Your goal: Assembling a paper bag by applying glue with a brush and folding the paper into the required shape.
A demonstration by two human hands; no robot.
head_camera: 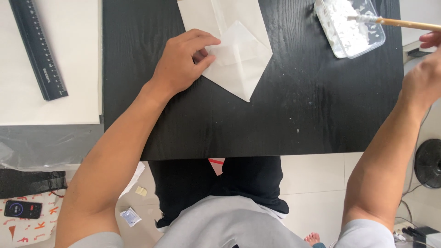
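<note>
Black tabletop (257, 124) fills most of the view, with a white sheet (69, 64) beside it carrying a dark ruler (39, 48). Folded translucent paper (239, 55) lies near the table's far edge. The left hand (183, 59) presses on its left corner, fingertips curled and pinching the fold. A clear tray (351, 27) of white paste sits at the far right. The right hand (425, 76), partly out of frame, holds a wooden-handled brush (399, 22), bristles over the tray; its grip cannot be made out fully.
</note>
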